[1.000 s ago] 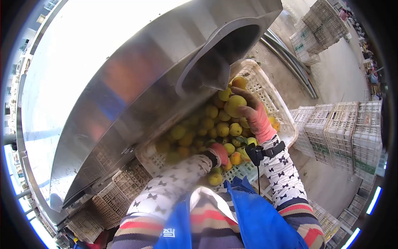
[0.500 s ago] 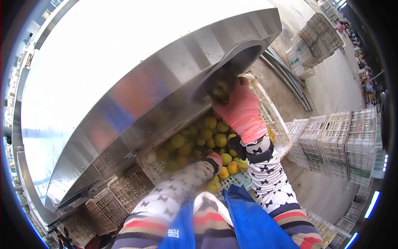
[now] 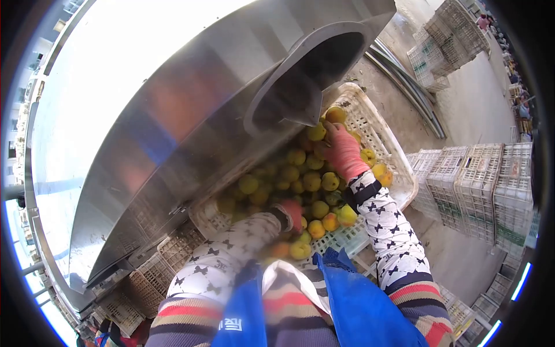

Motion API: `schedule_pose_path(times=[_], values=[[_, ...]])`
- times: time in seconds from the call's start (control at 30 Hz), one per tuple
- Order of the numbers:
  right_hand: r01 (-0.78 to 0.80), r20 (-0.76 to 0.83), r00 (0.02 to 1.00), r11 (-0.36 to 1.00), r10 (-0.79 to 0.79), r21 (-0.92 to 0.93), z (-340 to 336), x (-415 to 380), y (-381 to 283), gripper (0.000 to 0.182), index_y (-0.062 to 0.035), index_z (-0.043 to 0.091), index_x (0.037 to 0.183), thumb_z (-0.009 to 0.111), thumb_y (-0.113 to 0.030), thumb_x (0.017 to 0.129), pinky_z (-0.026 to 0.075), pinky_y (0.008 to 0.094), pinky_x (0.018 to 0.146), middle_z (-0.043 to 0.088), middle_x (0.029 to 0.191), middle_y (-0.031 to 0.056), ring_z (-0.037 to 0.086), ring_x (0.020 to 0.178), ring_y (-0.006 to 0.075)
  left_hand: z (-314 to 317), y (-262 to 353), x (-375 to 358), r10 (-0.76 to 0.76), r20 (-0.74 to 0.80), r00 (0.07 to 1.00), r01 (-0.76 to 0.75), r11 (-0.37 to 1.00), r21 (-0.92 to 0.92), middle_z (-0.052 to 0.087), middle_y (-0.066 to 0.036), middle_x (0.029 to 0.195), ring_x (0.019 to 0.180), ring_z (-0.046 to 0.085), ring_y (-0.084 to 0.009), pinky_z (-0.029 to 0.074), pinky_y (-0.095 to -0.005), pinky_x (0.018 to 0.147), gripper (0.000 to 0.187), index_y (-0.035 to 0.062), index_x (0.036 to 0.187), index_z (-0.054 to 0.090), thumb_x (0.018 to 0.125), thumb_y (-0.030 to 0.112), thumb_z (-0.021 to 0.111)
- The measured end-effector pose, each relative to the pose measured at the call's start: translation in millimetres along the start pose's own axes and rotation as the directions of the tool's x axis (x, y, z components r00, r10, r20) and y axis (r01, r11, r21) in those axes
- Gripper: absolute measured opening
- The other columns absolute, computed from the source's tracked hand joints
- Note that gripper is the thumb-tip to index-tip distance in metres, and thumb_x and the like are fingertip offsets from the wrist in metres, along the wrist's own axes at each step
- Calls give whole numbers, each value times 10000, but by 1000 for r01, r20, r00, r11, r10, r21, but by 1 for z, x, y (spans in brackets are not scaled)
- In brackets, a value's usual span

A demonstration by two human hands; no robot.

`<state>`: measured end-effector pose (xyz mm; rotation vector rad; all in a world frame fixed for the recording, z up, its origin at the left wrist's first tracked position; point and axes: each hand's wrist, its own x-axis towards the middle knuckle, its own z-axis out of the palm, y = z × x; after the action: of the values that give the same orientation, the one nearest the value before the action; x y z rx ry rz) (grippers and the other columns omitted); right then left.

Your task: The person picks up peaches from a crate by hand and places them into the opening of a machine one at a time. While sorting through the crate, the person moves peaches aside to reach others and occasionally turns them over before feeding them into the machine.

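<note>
A white plastic crate (image 3: 388, 134) holds many yellow-green peaches (image 3: 312, 181), some blushed orange. My right hand (image 3: 343, 152), in a pink knitted glove, reaches to the crate's far side. Its fingers are curled against a peach (image 3: 316, 132) just below the lip of a metal chute (image 3: 293, 87); another peach (image 3: 335, 114) lies beside the fingertips. Lower and to the left, my left hand (image 3: 291, 215) is down among the peaches, also in a pink glove. Its fingers are blurred and partly hidden, so their grip does not show.
A large stainless-steel tray (image 3: 191, 110) with a raised rim spans the upper left above the crate. Stacked white crates (image 3: 474, 188) stand at right, more crates (image 3: 448, 43) at upper right. Metal pipes (image 3: 407, 92) lie on the floor. Other crates (image 3: 156, 277) sit under the tray.
My right hand has come down out of the chute mouth, where fruit showed dark inside, to the peaches at the crate's far side. The left hand has shifted slightly down and left.
</note>
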<state>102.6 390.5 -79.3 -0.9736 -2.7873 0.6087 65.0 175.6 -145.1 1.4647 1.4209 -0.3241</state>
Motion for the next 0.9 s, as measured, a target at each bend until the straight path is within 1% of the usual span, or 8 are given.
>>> schedule_pose_path(times=[0.17,0.27,0.33,0.43,0.5,0.6,0.77,0.9], values=[[43,244,969,934,49,-355,23,37,-30,527,-52,579,1229,724,-318,798,555,360,737,634,1153,166,685,914,315,5,22,-6,-149,-3,989,149,989,6,725,-159,1036,992,691,-324,555,-442,835,622,84,1039,744,648,568,776],[-234,463,883,925,74,299,-24,36,-22,585,-13,536,1293,703,-291,806,558,358,723,629,1183,170,685,900,292,8,0,11,-115,110,987,123,990,-75,706,-137,1133,1045,674,-322,539,-419,886,737,99,1159,705,636,611,789],[-487,524,851,344,-19,803,-20,12,7,675,2,488,1364,716,-263,786,564,355,739,622,1207,169,685,921,271,5,-4,12,-67,148,987,84,990,-116,692,-132,1190,1080,661,-324,527,-403,922,807,106,1225,683,624,633,797],[-511,470,858,-242,-210,825,-77,-36,-10,774,-11,414,1447,729,-236,776,566,347,783,612,1235,152,675,952,234,-1,-10,3,-27,11,1000,28,990,-138,679,-173,1175,1058,661,-327,527,-400,913,817,90,1201,687,611,645,793],[-413,384,909,-211,-164,886,-81,-51,-19,765,-6,392,1460,687,-270,806,554,349,822,604,1231,123,643,1022,218,8,-16,-5,3,-129,992,-26,983,-181,675,-232,1106,977,684,-321,546,-407,859,794,69,1133,703,601,652,780],[-358,340,934,-240,-112,902,-91,-62,-36,835,3,382,1463,740,-356,799,541,346,862,591,1236,125,621,1074,213,-5,-18,-16,-10,22,1000,15,961,-275,617,-267,1200,1044,653,-351,533,-431,893,841,98,1196,686,600,686,753],[-443,376,886,-255,-273,860,-72,-44,8,934,9,378,1462,838,-380,748,526,373,912,561,1272,157,593,1131,247,29,-20,6,-50,-27,998,50,999,-3,481,-264,1386,1188,564,-417,499,-473,958,890,168,1292,641,608,730,729],[85,-69,987,102,-148,991,-135,-15,-84,721,17,509,1341,834,-239,752,485,402,967,542,1261,188,568,1141,307,23,-25,-8,-74,-34,997,70,993,-94,478,-260,1391,1228,540,-401,468,-468,1006,893,164,1308,631,626,733,726]])
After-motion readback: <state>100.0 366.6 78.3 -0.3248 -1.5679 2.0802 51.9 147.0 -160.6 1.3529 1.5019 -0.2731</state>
